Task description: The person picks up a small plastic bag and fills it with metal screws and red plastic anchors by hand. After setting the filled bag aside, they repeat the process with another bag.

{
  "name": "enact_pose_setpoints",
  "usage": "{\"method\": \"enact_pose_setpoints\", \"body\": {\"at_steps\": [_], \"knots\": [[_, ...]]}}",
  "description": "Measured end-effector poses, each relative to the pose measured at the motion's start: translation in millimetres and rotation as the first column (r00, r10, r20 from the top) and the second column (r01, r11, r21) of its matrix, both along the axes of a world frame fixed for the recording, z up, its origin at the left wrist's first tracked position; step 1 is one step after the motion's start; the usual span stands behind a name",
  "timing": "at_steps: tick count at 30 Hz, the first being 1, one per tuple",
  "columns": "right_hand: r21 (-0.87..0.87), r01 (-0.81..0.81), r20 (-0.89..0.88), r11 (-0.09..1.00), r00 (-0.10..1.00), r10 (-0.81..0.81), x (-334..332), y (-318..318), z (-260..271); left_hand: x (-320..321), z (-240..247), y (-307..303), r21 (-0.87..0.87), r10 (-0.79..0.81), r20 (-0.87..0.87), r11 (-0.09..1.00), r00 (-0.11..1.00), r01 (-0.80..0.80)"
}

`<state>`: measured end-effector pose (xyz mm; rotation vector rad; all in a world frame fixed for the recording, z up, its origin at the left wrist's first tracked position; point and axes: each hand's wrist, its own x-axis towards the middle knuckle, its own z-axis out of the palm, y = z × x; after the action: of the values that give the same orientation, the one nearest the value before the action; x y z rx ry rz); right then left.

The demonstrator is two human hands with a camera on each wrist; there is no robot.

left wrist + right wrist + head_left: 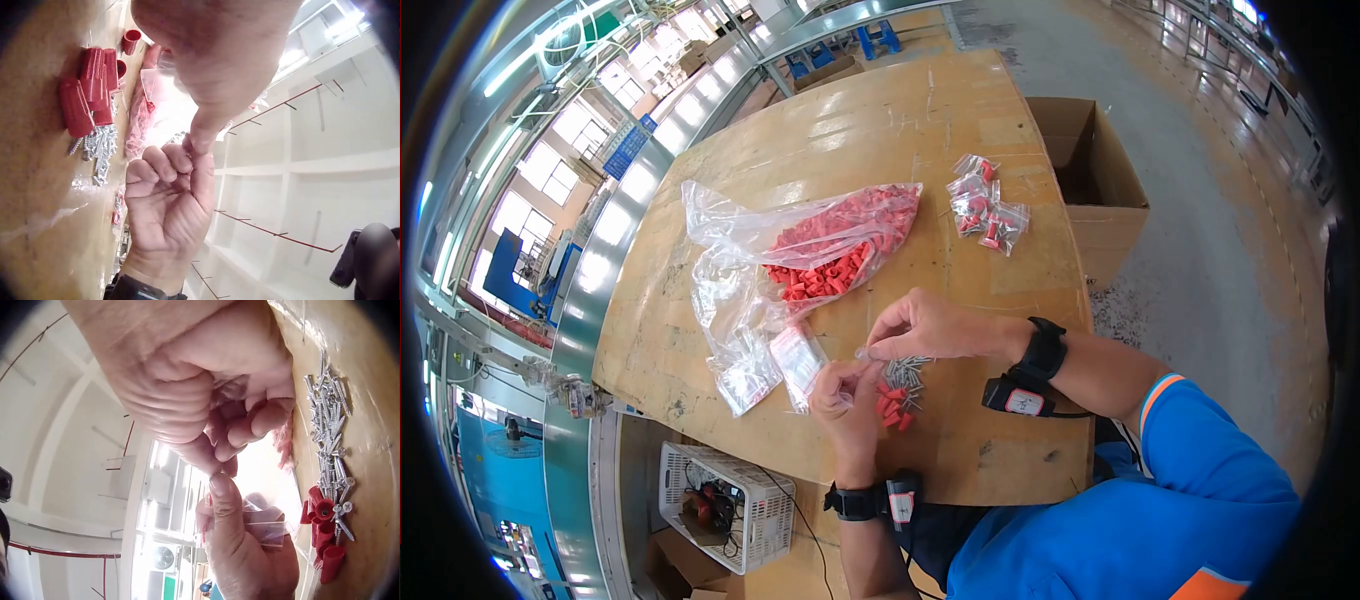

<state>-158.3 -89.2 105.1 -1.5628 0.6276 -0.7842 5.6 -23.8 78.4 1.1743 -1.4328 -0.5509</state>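
Observation:
A small clear plastic zip bag (272, 532) is in my left hand (847, 405), which grips it between thumb and curled fingers. My right hand (945, 328) meets it there, thumb and fingertip pinching at the bag's edge, with the other fingers curled in. Right beside both hands on the table lies a small pile of silver screws (328, 425). Several red plastic caps (892, 405) sit against the near end of that pile. A stack of flat clear bags (798, 362) lies just past my left hand.
A large clear bag (735, 270) of red caps (825, 270) lies open on the wooden table (960, 440). Several filled small bags (1000, 222) are grouped at the far right. A cardboard box (1115, 225) stands off the right edge; a white crate (765, 525) sits below the left side.

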Motion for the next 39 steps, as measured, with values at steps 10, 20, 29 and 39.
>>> {"method": "enact_pose_setpoints", "body": {"at_steps": [10,20,29,39], "knots": [[-0.240,0.222,-0.035,0.945,0.971,-0.237,4.6,5.2,-2.3,-0.3,-7.1,-8.4,0.171,0.060,-0.225,0.985,0.973,-0.021],[-0.276,0.171,-0.125,0.946,0.969,-0.212,6.4,10.3,0.7,-2.3,2.1,-2.2,0.175,0.098,0.003,0.980,0.995,-0.097],[-0.363,0.181,-0.121,0.914,0.963,-0.239,16.7,12.1,-12.1,-10.0,-8.2,-5.0,-0.092,0.252,-0.072,0.962,0.965,-0.258],[-0.331,0.258,-0.089,0.908,0.949,-0.302,10.1,16.5,-10.0,-19.2,34.7,13.5,0.269,0.153,0.069,0.949,0.986,-0.166]]}}
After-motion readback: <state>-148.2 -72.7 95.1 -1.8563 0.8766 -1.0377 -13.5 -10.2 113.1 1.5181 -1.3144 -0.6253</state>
